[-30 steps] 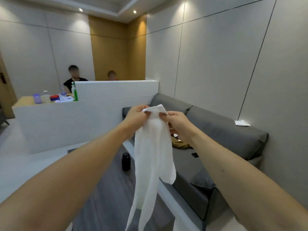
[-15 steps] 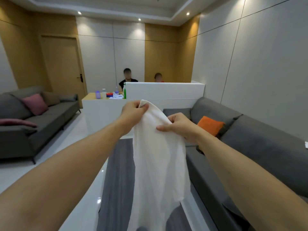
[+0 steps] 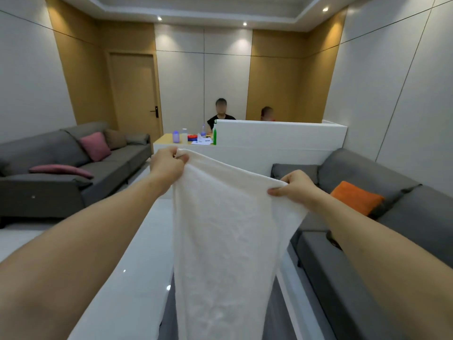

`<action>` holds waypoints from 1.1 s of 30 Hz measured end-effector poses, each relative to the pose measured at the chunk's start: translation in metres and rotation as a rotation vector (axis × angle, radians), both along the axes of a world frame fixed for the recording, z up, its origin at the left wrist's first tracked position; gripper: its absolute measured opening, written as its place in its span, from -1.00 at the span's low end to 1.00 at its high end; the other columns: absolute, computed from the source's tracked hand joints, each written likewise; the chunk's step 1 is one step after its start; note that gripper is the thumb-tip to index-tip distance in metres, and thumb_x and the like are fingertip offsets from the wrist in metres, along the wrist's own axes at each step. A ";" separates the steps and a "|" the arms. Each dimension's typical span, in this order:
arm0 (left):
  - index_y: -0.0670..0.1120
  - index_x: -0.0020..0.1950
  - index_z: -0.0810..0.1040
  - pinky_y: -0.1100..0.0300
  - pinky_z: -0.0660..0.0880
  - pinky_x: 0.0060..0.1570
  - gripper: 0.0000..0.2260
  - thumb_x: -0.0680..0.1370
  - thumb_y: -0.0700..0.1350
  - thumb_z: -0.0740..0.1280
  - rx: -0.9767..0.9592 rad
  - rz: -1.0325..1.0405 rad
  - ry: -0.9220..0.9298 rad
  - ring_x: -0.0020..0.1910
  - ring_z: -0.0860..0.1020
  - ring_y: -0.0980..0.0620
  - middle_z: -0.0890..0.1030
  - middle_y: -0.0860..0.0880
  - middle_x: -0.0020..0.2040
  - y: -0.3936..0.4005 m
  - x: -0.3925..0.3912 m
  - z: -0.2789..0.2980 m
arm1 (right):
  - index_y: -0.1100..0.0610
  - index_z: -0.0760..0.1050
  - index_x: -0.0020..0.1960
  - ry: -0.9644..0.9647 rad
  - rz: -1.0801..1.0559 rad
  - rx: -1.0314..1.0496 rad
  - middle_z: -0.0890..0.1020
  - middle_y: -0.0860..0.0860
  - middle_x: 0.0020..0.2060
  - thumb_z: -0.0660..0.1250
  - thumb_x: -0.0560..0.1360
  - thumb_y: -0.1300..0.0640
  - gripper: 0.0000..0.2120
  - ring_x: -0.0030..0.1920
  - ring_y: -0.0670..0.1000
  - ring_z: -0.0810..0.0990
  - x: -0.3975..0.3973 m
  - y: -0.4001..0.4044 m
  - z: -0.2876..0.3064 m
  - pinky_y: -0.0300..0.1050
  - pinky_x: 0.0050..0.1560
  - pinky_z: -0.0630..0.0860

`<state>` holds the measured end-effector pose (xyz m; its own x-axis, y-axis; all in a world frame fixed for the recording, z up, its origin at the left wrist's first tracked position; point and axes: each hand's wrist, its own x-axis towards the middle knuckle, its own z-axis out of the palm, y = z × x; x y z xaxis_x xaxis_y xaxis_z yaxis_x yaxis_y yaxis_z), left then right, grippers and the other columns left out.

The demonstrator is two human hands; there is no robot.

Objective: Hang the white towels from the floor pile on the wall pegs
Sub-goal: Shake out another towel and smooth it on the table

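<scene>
A white towel (image 3: 225, 236) hangs spread in front of me, stretched along its top edge between both hands. My left hand (image 3: 168, 164) pinches the upper left corner, held a little higher. My right hand (image 3: 294, 185) pinches the upper right corner, lower and nearer to me. The towel's lower end runs out of the frame at the bottom. No wall pegs and no floor pile are in view.
A grey sofa (image 3: 63, 168) with pink cushions lines the left wall; another grey sofa (image 3: 382, 217) with an orange cushion (image 3: 355, 197) lines the right. A white partition counter (image 3: 279, 141) with bottles stands ahead, two people seated behind it. A wooden door (image 3: 134, 94) is at the back left.
My view has swung left from the right wall toward the room's middle. My hands have moved apart, spreading the towel's bunched top edge wide.
</scene>
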<state>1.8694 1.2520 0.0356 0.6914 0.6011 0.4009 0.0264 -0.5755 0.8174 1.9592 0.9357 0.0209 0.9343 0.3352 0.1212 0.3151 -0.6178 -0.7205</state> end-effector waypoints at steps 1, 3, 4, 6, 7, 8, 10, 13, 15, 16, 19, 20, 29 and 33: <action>0.00 -0.14 0.63 0.13 0.46 -0.13 -0.90 0.53 -0.06 0.33 0.030 0.020 0.013 -0.08 0.54 -0.04 0.62 -0.02 -0.13 0.013 0.014 -0.001 | 0.43 0.59 -0.16 -0.012 -0.014 -0.014 0.57 0.13 -0.32 0.57 0.35 0.05 -0.59 -0.27 0.09 0.57 0.019 0.008 -0.001 -0.05 -0.22 0.48; 0.00 -0.13 0.64 0.13 0.44 -0.17 -0.90 0.52 -0.10 0.33 0.110 0.035 0.055 -0.09 0.53 -0.06 0.61 -0.05 -0.12 0.040 0.048 -0.002 | 0.31 0.64 -0.21 -0.046 -0.041 -0.052 0.65 0.09 -0.29 0.54 0.37 0.01 -0.67 -0.22 0.11 0.63 0.058 0.027 -0.003 -0.02 -0.16 0.54; 0.00 -0.13 0.64 0.13 0.42 -0.19 -0.90 0.53 -0.10 0.32 0.150 0.041 0.079 -0.10 0.52 -0.05 0.61 -0.05 -0.13 0.052 0.066 -0.001 | 0.23 0.65 -0.23 -0.066 -0.055 -0.076 0.68 0.08 -0.26 0.52 0.39 -0.01 -0.71 -0.19 0.11 0.65 0.079 0.038 -0.002 0.01 -0.12 0.58; 0.00 -0.13 0.64 0.14 0.39 -0.22 -0.89 0.54 -0.09 0.33 0.216 0.068 0.128 -0.13 0.52 -0.04 0.61 -0.04 -0.16 0.075 0.103 0.002 | 0.13 0.65 -0.25 -0.115 -0.085 -0.135 0.68 0.09 -0.25 0.47 0.43 -0.05 -0.75 -0.17 0.13 0.65 0.119 0.065 0.002 0.07 -0.08 0.62; -0.01 -0.13 0.64 0.15 0.39 -0.23 -0.89 0.54 -0.08 0.33 0.240 0.081 0.148 -0.13 0.52 -0.04 0.61 -0.04 -0.17 0.087 0.122 0.003 | 0.10 0.64 -0.25 -0.133 -0.100 -0.161 0.67 0.09 -0.25 0.45 0.45 -0.07 -0.75 -0.16 0.13 0.64 0.139 0.079 0.004 0.08 -0.07 0.62; -0.01 -0.14 0.64 0.15 0.39 -0.23 -0.88 0.54 -0.07 0.33 0.251 0.092 0.160 -0.14 0.52 -0.04 0.61 -0.04 -0.18 0.099 0.140 0.005 | 0.09 0.64 -0.22 -0.142 -0.114 -0.176 0.66 0.08 -0.24 0.44 0.47 -0.09 -0.74 -0.15 0.13 0.63 0.158 0.092 0.008 0.08 -0.06 0.61; 0.00 -0.13 0.64 0.15 0.39 -0.22 -0.88 0.54 -0.07 0.31 0.245 0.116 0.155 -0.15 0.51 -0.04 0.62 -0.04 -0.17 0.119 0.171 0.010 | 0.09 0.62 -0.19 -0.164 -0.148 -0.192 0.65 0.07 -0.21 0.41 0.48 -0.14 -0.72 -0.14 0.12 0.61 0.195 0.116 0.016 0.07 -0.06 0.60; 0.01 -0.05 0.65 0.12 0.43 -0.18 -0.85 0.54 -0.06 0.28 0.230 0.165 0.119 -0.12 0.52 -0.08 0.62 -0.07 -0.13 0.145 0.206 0.022 | 0.07 0.59 -0.21 -0.214 -0.187 -0.213 0.63 0.05 -0.23 0.39 0.49 -0.16 -0.70 -0.17 0.09 0.58 0.240 0.140 0.032 -0.02 -0.11 0.56; -0.02 -0.04 0.66 0.09 0.48 -0.13 -0.84 0.55 -0.06 0.28 0.211 0.183 0.075 -0.09 0.54 -0.11 0.63 -0.10 -0.11 0.158 0.222 0.029 | 0.08 0.62 -0.16 -0.248 -0.205 -0.185 0.64 0.04 -0.19 0.38 0.52 -0.09 -0.75 -0.14 0.08 0.58 0.260 0.150 0.041 0.01 -0.04 0.57; -0.04 -0.04 0.66 0.09 0.48 -0.13 -0.84 0.56 -0.07 0.28 0.193 0.185 0.044 -0.09 0.54 -0.10 0.63 -0.10 -0.11 0.162 0.228 0.031 | 0.09 0.62 -0.13 -0.270 -0.216 -0.162 0.64 0.04 -0.16 0.38 0.53 -0.04 -0.79 -0.12 0.08 0.57 0.266 0.153 0.044 0.02 -0.02 0.56; -0.05 -0.05 0.67 0.17 0.36 -0.22 -0.85 0.57 -0.10 0.30 0.164 0.186 -0.023 -0.14 0.52 -0.03 0.62 -0.06 -0.14 0.166 0.236 0.033 | 0.09 0.62 -0.12 -0.362 -0.229 -0.107 0.64 0.07 -0.15 0.34 0.56 0.10 -0.87 -0.13 0.09 0.54 0.274 0.159 0.047 -0.09 -0.09 0.42; -0.05 -0.05 0.67 0.19 0.33 -0.24 -0.85 0.57 -0.10 0.30 0.175 0.193 -0.023 -0.15 0.50 -0.02 0.61 -0.05 -0.15 0.166 0.235 0.031 | 0.12 0.63 -0.12 -0.390 -0.222 -0.083 0.64 0.09 -0.15 0.33 0.56 0.15 -0.87 -0.11 0.11 0.55 0.273 0.158 0.046 -0.09 -0.09 0.42; 0.02 -0.16 0.66 0.15 0.41 -0.15 -0.87 0.51 -0.10 0.32 0.112 0.231 0.085 -0.14 0.54 -0.05 0.65 -0.04 -0.18 0.147 0.172 -0.048 | 0.20 0.69 -0.01 -0.399 -0.119 0.003 0.72 0.13 -0.11 0.29 0.49 0.35 -0.78 -0.02 0.13 0.63 0.209 0.127 -0.035 -0.18 -0.07 0.41; 0.04 -0.15 0.66 0.16 0.45 -0.16 -0.86 0.51 -0.11 0.31 0.040 0.216 0.198 -0.16 0.56 -0.06 0.61 0.01 -0.24 0.119 0.115 -0.119 | 0.19 0.70 0.01 -0.266 -0.093 -0.019 0.72 0.12 -0.07 0.29 0.51 0.34 -0.78 0.00 0.13 0.63 0.158 0.099 -0.106 -0.16 0.00 0.45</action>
<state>1.9846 1.3715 -0.0831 0.6159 0.7295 0.2975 0.3084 -0.5707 0.7610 2.1167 1.0346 -0.0856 0.8973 0.2542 0.3610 0.4331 -0.6651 -0.6083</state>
